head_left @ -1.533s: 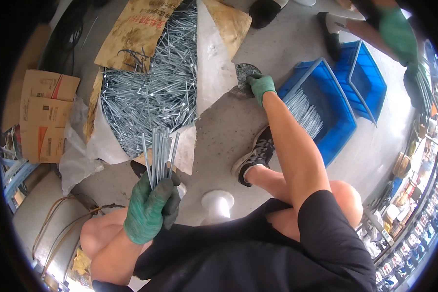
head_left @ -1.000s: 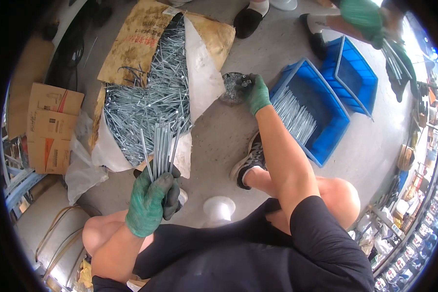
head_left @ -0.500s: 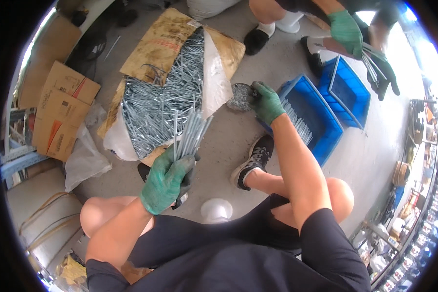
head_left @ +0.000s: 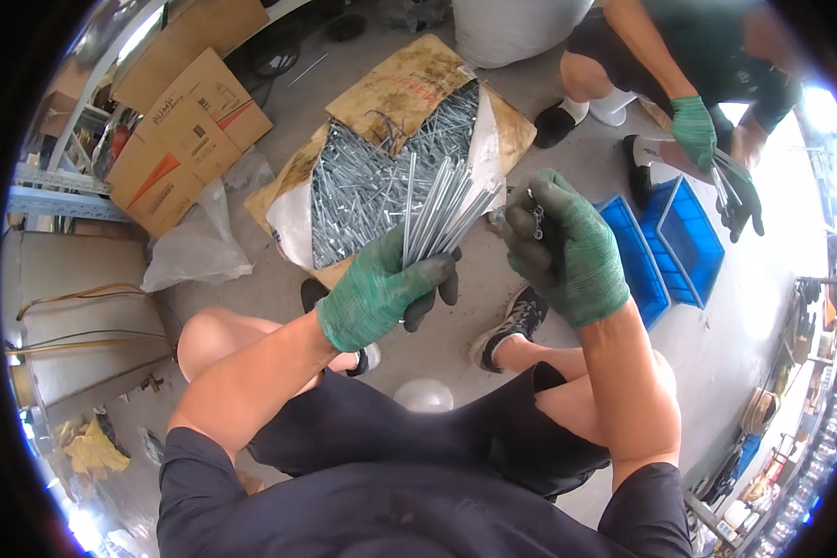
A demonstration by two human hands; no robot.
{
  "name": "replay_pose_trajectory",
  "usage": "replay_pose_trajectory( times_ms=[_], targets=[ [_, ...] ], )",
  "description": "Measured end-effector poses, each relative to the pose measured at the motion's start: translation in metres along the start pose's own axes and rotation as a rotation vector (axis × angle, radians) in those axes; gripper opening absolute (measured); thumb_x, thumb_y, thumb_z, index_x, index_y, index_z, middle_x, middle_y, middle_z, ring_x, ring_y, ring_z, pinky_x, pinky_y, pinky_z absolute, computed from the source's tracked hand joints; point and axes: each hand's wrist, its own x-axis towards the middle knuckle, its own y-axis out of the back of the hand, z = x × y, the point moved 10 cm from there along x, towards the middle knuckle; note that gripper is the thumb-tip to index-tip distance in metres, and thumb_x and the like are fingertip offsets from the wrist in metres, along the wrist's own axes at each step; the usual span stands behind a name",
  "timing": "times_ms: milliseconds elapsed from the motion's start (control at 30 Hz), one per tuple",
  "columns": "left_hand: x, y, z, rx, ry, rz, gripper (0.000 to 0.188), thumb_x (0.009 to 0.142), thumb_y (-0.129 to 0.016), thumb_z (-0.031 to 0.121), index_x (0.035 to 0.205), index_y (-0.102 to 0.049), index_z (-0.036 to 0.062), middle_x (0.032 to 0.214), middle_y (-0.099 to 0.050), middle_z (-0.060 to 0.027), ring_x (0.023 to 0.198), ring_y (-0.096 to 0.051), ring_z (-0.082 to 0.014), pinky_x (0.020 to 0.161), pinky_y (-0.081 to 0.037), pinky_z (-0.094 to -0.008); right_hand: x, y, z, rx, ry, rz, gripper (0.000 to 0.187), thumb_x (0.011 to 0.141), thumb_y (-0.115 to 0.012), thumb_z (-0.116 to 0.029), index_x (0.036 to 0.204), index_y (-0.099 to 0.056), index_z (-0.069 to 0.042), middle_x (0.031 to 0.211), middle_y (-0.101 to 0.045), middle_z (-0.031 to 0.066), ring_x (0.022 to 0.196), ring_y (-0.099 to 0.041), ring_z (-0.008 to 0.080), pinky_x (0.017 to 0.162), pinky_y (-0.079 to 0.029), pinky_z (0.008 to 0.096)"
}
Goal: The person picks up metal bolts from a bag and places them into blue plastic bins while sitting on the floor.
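Upright in my gloved left hand (head_left: 377, 293) is a bundle of long thin metal bolts (head_left: 445, 209), their shafts fanned out above the fingers. My gloved right hand (head_left: 586, 260) is raised just right of the bundle, fingers curled around a few small shiny metal pieces (head_left: 537, 223); they are too small to name. Beyond my hands, an opened sack (head_left: 381, 88) lies on the floor, full of loose long bolts (head_left: 363, 200). A small grey heap (head_left: 498, 219) behind my right hand is mostly hidden.
Two blue crates (head_left: 684, 244) stand to the right, the nearer one partly covered by my right hand. A co-worker's gloved hands (head_left: 694, 130) hold several rods past them. Cardboard boxes (head_left: 181, 149) and a plastic bag (head_left: 200, 244) sit at left. A white sack (head_left: 516, 33) stands at the back.
My right hand has come back from beside the grey heap toward the bundle, now with small metal pieces in its fingers. My left hand has shifted right, still gripping the bolts. The view has shifted.
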Motion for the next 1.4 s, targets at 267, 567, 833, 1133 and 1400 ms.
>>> replay_pose_trajectory(
  times_ms=[267,567,833,1133,1400],
  targets=[
    [-0.016,0.014,-0.008,-0.035,0.008,0.015,0.031,0.099,-0.068,0.023,0.123,-0.058,0.0045,0.086,-0.069,-0.0065,0.055,-0.049,-0.0061,0.048,-0.04,-0.0221,-0.002,-0.03,0.012,0.018,0.01,-0.076,0.016,0.098,-0.063,-0.027,0.098,-0.061,-0.011,0.08,-0.058,0.0005,0.058,-0.048,0.0066,0.05,-0.035,0.0192],
    [-0.013,0.026,0.001,0.174,-0.191,0.103,0.022,0.098,-0.065,0.014,0.114,-0.062,-0.0018,0.085,-0.071,-0.009,0.068,-0.058,-0.0106,0.061,-0.045,-0.0256,0.007,-0.026,0.021,-0.082,-0.069,-0.083,0.022,0.096,-0.065,-0.032,0.096,-0.059,-0.011,0.075,-0.053,-0.0012,0.056,-0.045,0.0066,0.049,-0.033,0.0198],
    [-0.013,0.028,0.008,0.154,-0.107,0.12,0.023,0.101,-0.064,0.021,0.109,-0.064,-0.0013,0.079,-0.07,-0.0075,0.063,-0.054,-0.0077,0.055,-0.04,-0.023,0.013,-0.04,0.013,-0.063,0.009,-0.246,0.024,0.096,-0.065,-0.034,0.096,-0.058,-0.011,0.074,-0.049,-0.0028,0.057,-0.04,0.0065,0.048,-0.029,0.0223],
    [-0.011,0.034,0.012,0.024,-0.125,0.189,0.039,0.1,-0.066,0.029,0.127,-0.053,0.0048,0.072,-0.061,-0.0017,0.061,-0.055,-0.0074,0.052,-0.04,-0.0229,0.014,-0.035,0.004,-0.134,-0.088,-0.175,0.02,0.096,-0.056,-0.027,0.1,-0.062,-0.008,0.07,-0.05,-0.0006,0.054,-0.04,0.0066,0.048,-0.028,0.0221],
    [-0.01,0.031,0.005,0.106,-0.054,0.173,0.026,0.102,-0.064,0.021,0.119,-0.055,0.0039,0.073,-0.061,-0.0019,0.058,-0.053,-0.0081,0.05,-0.04,-0.0232,0.014,-0.027,-0.008,-0.436,-0.004,-0.141,0.028,0.1,-0.052,-0.021,0.122,-0.063,-0.007,0.091,-0.064,0.001,0.067,-0.052,0.0047,0.059,-0.046,0.0189]
  ],
)
